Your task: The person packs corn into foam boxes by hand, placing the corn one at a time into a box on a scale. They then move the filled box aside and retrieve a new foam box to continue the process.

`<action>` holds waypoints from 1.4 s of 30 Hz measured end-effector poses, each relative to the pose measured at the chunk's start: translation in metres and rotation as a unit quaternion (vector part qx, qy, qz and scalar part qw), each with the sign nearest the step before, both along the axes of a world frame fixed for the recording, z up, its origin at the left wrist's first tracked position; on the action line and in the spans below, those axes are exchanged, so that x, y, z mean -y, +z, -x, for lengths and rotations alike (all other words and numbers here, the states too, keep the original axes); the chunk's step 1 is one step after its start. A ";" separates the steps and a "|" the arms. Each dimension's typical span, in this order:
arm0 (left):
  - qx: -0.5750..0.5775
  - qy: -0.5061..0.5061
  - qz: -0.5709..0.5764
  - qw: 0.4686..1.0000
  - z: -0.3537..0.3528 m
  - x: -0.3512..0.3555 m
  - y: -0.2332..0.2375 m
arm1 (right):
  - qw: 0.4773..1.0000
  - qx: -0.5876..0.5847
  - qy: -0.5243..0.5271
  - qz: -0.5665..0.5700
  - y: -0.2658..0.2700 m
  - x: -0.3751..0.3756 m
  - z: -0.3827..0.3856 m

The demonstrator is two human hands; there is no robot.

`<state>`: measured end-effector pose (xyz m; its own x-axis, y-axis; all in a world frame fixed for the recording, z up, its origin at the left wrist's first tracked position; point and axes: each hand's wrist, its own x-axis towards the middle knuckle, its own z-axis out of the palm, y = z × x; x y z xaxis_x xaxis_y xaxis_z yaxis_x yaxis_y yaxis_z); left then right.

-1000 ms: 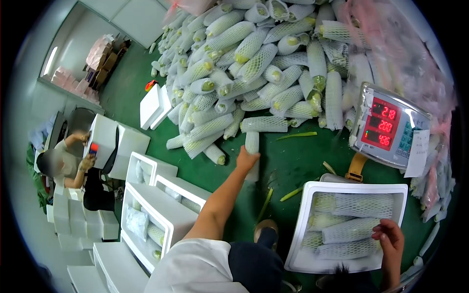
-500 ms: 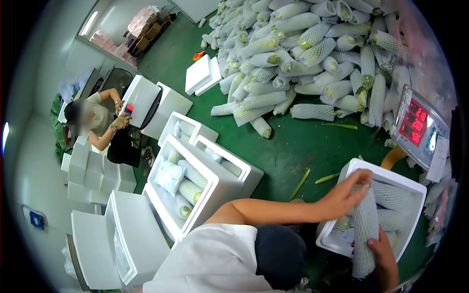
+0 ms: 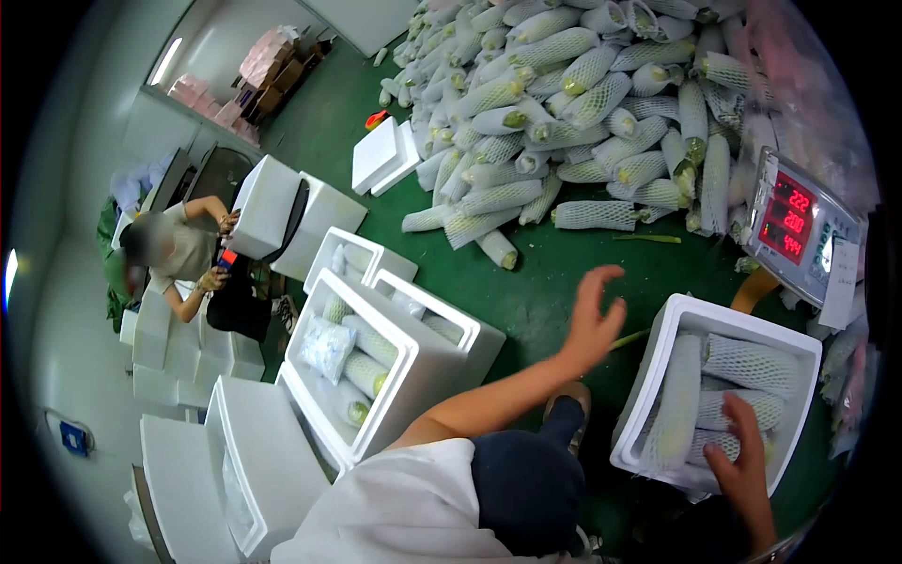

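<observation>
A white foam box (image 3: 650, 371) holds several long, pale green vegetables in white foam net sleeves. One net-sleeved vegetable (image 3: 675, 399) lies lengthwise along the box's left side; another net-sleeved vegetable (image 3: 749, 367) lies crosswise beside it. My left hand (image 3: 594, 324) is raised over the floor left of the box, fingers spread and holding nothing. Over the box's near right part, my right hand (image 3: 742, 456) is open, thumb and fingers apart, its fingertips overlapping the vegetables below.
A scale display (image 3: 799, 216) with red digits stands behind the box. Net-sleeved vegetables form a large pile (image 3: 564, 122) on the green floor. Packed foam boxes (image 3: 437, 376) stand at left; beyond them a person (image 3: 188, 254) holds a red-and-blue object. Foam lids (image 3: 383, 158) lie near the pile.
The net-sleeved vegetable both hands held now lies in the box, let go. My left hand has moved left, out of the box; my right has opened. The scale's digits have changed.
</observation>
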<state>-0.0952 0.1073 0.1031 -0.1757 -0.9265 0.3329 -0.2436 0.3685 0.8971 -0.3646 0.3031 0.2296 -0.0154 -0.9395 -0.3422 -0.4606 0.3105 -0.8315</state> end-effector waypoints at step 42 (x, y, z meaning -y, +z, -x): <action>-0.212 0.193 -0.532 0.797 -0.083 0.082 -0.193 | 0.983 0.129 -0.129 0.015 -0.026 0.014 0.030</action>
